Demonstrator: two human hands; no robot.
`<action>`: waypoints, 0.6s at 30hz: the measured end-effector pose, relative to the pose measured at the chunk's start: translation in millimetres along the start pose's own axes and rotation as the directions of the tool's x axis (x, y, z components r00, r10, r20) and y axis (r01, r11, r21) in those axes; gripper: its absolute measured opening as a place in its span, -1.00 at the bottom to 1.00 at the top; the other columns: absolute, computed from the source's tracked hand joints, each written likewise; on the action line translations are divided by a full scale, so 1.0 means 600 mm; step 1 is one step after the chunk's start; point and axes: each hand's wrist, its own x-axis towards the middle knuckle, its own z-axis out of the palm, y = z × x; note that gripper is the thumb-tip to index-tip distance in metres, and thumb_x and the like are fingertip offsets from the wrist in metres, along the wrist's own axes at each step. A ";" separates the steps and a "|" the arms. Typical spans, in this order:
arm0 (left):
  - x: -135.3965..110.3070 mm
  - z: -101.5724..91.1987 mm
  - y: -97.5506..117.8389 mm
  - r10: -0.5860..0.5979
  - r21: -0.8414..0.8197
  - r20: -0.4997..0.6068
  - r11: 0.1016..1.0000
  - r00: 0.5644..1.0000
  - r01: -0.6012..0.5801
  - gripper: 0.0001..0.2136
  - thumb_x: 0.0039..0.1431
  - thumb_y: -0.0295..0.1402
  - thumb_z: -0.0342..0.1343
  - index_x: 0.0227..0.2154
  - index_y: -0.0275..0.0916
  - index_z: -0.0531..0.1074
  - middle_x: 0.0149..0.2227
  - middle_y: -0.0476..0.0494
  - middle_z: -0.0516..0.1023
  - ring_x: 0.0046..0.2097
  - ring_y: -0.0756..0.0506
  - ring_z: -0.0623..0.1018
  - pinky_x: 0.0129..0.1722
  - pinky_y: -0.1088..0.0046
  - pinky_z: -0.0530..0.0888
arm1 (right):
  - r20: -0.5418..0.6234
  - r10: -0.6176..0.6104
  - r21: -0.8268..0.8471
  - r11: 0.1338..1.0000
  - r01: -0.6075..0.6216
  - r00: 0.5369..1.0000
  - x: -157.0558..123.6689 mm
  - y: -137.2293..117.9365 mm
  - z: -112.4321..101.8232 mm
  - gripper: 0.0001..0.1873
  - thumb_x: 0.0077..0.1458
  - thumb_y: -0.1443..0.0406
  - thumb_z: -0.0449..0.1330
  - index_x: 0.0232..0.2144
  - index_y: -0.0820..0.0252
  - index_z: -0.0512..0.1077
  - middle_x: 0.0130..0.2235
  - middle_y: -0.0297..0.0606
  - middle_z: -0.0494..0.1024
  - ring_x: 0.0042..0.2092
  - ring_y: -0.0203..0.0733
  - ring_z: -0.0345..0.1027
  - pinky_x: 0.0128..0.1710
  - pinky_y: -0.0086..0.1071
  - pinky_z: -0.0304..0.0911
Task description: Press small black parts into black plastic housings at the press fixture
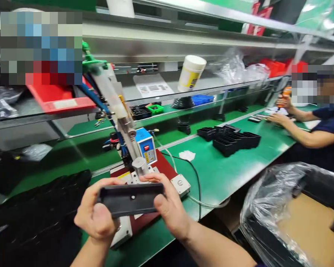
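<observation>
Both my hands hold a flat black plastic part (130, 199) level in front of me, above a small press fixture. My left hand (96, 215) grips its left end with fingers curled over the top edge. My right hand (168, 204) clamps the right end, thumb underneath and fingers over the top. Just behind the part stands the fixture's metal cylinder (140, 165) on a dark red base plate (167, 168). A tilted syringe-like dispenser (111, 92) with a green top rises behind it.
A pile of black parts (44, 207) lies at my left; more black trays (229, 139) sit mid-bench. A blue control box (146, 146), a cable (196, 178), and a white canister (191, 73) on the shelf. A co-worker's hands (280, 116) work at right. A plastic-lined box (292, 215) stands lower right.
</observation>
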 end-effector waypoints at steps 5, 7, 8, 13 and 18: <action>-0.047 -0.020 0.041 0.217 -0.091 0.116 0.974 0.969 -0.207 -0.68 0.15 -0.26 0.02 -0.04 -0.09 0.48 -0.26 -0.14 0.58 -0.28 -0.24 0.59 -0.29 0.11 0.53 | -0.064 0.150 0.065 0.987 -0.146 0.987 -0.042 0.014 0.000 -0.59 0.26 -0.08 0.14 -0.21 0.11 0.47 -0.23 -0.18 0.54 -0.16 0.01 0.47 -0.17 -0.18 0.45; -0.053 -0.029 0.043 0.264 -0.065 0.134 0.964 0.955 -0.257 -0.72 0.16 -0.25 0.01 -0.10 -0.09 0.49 -0.29 -0.16 0.58 -0.28 -0.24 0.60 -0.26 0.05 0.54 | -0.061 0.171 0.136 0.977 -0.161 0.983 -0.051 0.011 0.000 -0.64 0.23 -0.05 0.19 -0.21 0.08 0.48 -0.27 -0.21 0.55 -0.22 0.00 0.48 -0.26 -0.20 0.47; -0.056 -0.032 0.041 0.272 -0.049 0.127 0.962 0.954 -0.268 -0.72 0.17 -0.24 0.00 -0.10 -0.09 0.48 -0.29 -0.16 0.58 -0.29 -0.24 0.60 -0.26 0.03 0.54 | -0.048 0.177 0.186 0.969 -0.165 0.983 -0.054 0.010 0.000 -0.66 0.23 -0.03 0.20 -0.21 0.07 0.49 -0.28 -0.22 0.55 -0.26 -0.01 0.49 -0.28 -0.20 0.47; -0.090 -0.022 0.018 0.196 -0.076 0.099 0.979 0.976 -0.190 -0.70 0.23 -0.32 -0.07 -0.05 -0.09 0.45 -0.27 -0.16 0.56 -0.26 -0.21 0.57 -0.27 0.11 0.52 | -0.068 0.246 0.273 0.937 -0.219 0.967 -0.050 0.026 -0.002 -0.68 0.13 0.00 0.29 -0.29 0.11 0.52 -0.32 -0.21 0.56 -0.26 0.01 0.49 -0.24 -0.17 0.47; -0.089 -0.031 0.010 0.107 -0.152 0.328 0.987 0.939 -0.059 -0.61 0.27 -0.20 0.05 0.15 -0.06 0.31 -0.07 -0.21 0.51 -0.07 -0.20 0.52 -0.14 0.18 0.52 | -0.049 0.333 0.295 0.905 -0.305 0.941 -0.036 0.042 -0.016 -0.66 0.11 0.01 0.33 -0.35 0.17 0.53 -0.37 -0.25 0.54 -0.34 -0.10 0.45 -0.35 -0.32 0.41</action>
